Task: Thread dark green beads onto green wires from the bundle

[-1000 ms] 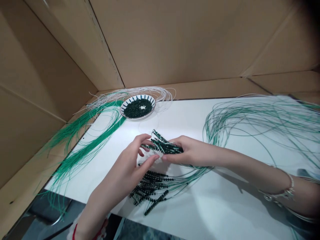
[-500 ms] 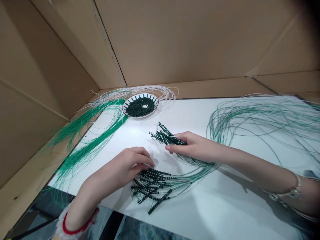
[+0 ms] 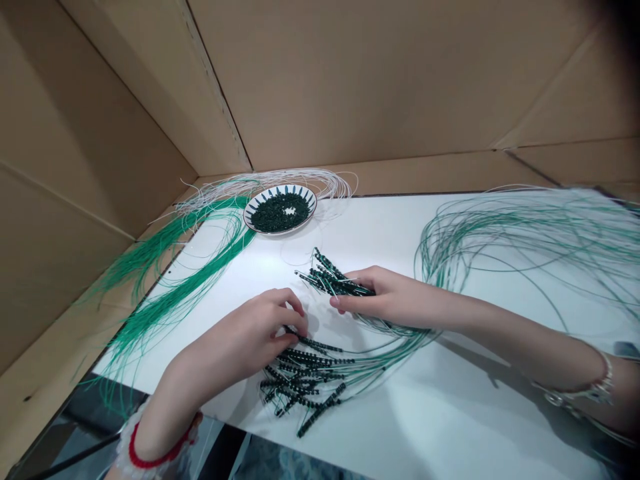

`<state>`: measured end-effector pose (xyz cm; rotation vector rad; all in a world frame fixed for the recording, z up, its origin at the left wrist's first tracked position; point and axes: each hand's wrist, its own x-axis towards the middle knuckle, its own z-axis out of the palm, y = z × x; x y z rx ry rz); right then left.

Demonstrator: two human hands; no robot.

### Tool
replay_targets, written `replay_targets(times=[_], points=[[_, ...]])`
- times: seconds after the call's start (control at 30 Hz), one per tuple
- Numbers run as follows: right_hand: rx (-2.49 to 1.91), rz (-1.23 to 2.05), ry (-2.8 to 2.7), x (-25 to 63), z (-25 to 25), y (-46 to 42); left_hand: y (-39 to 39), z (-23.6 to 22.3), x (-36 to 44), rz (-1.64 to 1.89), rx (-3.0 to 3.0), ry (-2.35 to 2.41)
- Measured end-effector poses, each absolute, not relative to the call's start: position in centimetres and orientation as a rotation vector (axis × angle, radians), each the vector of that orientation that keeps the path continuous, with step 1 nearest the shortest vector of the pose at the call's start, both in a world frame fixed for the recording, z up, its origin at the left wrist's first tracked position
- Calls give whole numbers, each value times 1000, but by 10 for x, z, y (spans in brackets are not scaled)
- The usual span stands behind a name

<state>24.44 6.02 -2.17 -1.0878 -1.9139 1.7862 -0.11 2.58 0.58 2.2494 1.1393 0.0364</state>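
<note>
My right hand is closed around a bunch of strings with dark green beads on their ends; the beaded tips stick out to the left past the fingers. Lower on the white table, my left hand pinches the end of one beaded string at the upper edge of a second beaded bunch. That bunch lies fanned out under and beside the left fingers. Green and white threads run from both bunches to the right, passing beneath my right forearm.
An oval plate of loose dark beads stands at the back. Green thread bundles hang over the table's left edge, with white threads behind the plate. Long loose threads spread at the right. Cardboard walls rise behind the table.
My left hand has lifted slightly, and the beaded string at its fingers has come a little apart from the lower bunch. My right hand keeps its hold almost in place.
</note>
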Motion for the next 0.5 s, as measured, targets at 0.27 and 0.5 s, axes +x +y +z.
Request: replay_targets(times=[0.27, 0.5], points=[[-1035, 1799, -1891, 243, -22, 58, 23, 1, -3, 45, 2289, 1070], [-1010, 1798, -1888, 242, -21, 57, 29, 8, -7, 176, 2204, 1045]])
